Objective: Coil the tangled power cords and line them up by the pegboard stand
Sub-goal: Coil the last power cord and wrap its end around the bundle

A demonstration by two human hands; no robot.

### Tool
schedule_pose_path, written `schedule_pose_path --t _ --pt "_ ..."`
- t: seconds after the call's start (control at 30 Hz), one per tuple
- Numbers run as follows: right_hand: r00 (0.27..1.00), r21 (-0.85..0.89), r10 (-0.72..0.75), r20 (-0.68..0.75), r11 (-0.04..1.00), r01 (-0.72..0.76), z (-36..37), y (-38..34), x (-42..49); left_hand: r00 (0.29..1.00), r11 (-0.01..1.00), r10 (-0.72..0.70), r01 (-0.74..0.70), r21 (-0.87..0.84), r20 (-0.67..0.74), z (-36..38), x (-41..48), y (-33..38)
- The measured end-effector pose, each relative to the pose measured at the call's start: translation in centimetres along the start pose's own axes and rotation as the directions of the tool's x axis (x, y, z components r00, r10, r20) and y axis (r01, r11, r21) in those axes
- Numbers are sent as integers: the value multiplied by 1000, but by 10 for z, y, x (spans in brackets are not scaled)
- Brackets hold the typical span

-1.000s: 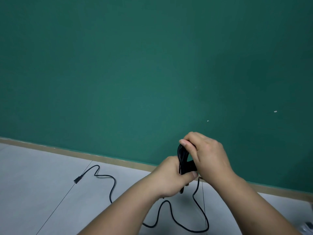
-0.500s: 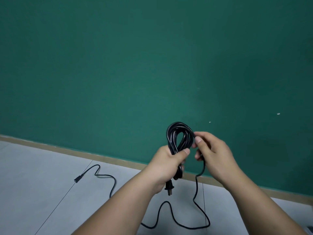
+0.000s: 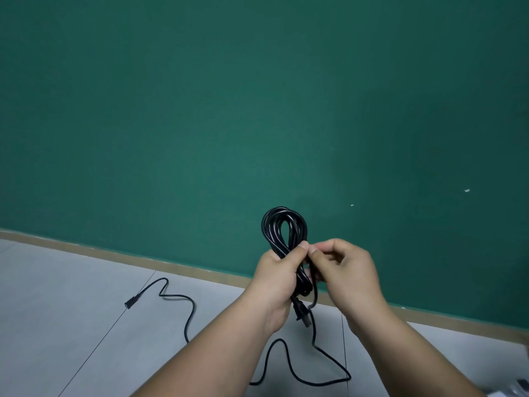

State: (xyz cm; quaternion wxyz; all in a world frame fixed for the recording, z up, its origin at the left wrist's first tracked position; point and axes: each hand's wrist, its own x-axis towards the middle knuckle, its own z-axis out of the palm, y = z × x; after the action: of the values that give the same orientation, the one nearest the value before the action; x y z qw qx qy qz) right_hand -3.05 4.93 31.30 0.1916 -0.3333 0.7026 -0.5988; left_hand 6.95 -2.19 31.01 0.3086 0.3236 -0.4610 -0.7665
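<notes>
A black power cord is partly wound into a coil (image 3: 282, 233) that stands up out of my left hand (image 3: 279, 277), which grips the bundle at its waist. The plug (image 3: 303, 313) hangs just below that hand. My right hand (image 3: 343, 270) is beside it, pinching a strand of the same cord next to my left thumb. The loose tail (image 3: 289, 365) drops to the floor, loops under my arms and runs left to a small connector end (image 3: 130, 304). No pegboard stand is in view.
A green wall (image 3: 257, 110) fills most of the view, with a tan baseboard (image 3: 114, 255) along grey floor tiles (image 3: 57, 310). Something pale and small shows at the bottom right corner (image 3: 515, 391).
The coil has risen into view above my left hand. My right hand came off the top of the bundle, swung out to the right, and now pinches a strand beside my left thumb.
</notes>
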Motion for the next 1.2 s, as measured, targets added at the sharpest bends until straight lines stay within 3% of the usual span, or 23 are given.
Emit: schedule_pose_path --t 0.03,0.1,0.17,0.2,0.3,0.37,0.43,0.47,0.53,0.67,0.73,0.8,0.9,1.0,1.1,1.2 --pt "995 -150 -96 -1 984 95 1 3 -1 1000 1000 -4 4 -14 -17 -2 2 1" --pt "948 -460 -316 18 840 289 2 5 -2 999 1000 -10 9 -23 -49 -5 2 5" --pt "900 -577 -433 41 726 375 4 9 -1 998 1000 -10 10 3 -64 -6 0 8" --pt "897 -575 -440 44 723 383 5 10 0 997 1000 -7 8 19 -73 -6 0 9" --pt "969 -402 -246 36 884 239 6 11 0 991 1000 3 0 26 -136 -5 1 9" --pt "983 -252 7 181 967 39 4 7 1 982 1000 1 -5 -20 -188 -6 4 11" --pt "873 -146 205 442 977 -155 1 2 -3 976 992 -28 1 -124 -217 -9 6 16" --pt "813 -157 229 535 973 -170 1 3 -5 974 984 -43 3 -178 -222 -11 7 19" --pt "760 -225 227 609 968 -110 1 5 -7 970 968 -43 -19 -250 -239 -17 10 25" --pt "759 -298 190 623 954 6 -1 0 -6 911 958 95 -194 -213 -400 -31 25 29" --pt "748 -352 196 634 935 53 -6 -7 -6 840 961 216 -273 -44 -497 -40 31 29" --pt "780 -444 121 614 870 214 -13 -11 -6 764 937 350 -283 205 -542 -47 32 31" --pt "857 -522 -169 486 731 440 -21 -15 -4 752 841 485 -262 473 -447 -48 29 34" --pt "854 -441 -390 345 736 514 -30 -20 1 881 738 432 -220 638 -195 -44 28 31" --pt "864 -400 -418 280 767 501 -39 -19 7 973 798 185 -231 557 139 -34 20 22" --pt "911 -343 -309 273 853 392 -44 -14 11 973 940 -59 -21 342 221 -19 7 17"
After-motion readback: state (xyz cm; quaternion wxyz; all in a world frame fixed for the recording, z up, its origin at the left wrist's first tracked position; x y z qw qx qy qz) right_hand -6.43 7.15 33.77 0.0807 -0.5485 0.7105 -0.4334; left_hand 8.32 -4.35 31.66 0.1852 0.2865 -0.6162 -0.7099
